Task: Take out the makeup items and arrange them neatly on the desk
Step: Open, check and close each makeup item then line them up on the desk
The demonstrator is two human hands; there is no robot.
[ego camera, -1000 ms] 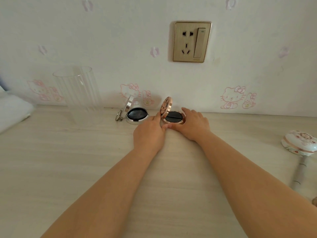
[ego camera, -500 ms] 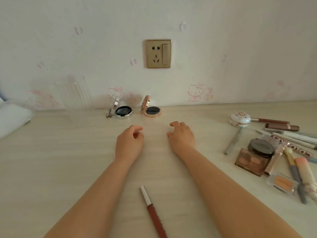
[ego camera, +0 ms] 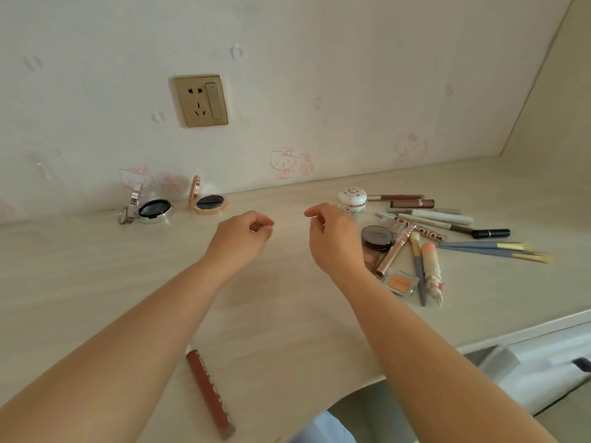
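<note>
Both hands hang over the desk (ego camera: 80,282), loosely curled, holding nothing.

Taking the gold wall socket (ego camera: 200,101) as marker: under it stand two open compacts, a silver one (ego camera: 150,210) to its left and a rose-gold one (ego camera: 208,203) directly below, touching nothing. The left hand (ego camera: 238,239) and right hand (ego camera: 332,238) float lower still, fingers bent inward. Far right of the socket lies a heap of brushes, pencils and palettes (ego camera: 425,241), partly behind the right hand. A brown lip-gloss tube (ego camera: 209,393) lies near the desk's front edge.
</note>
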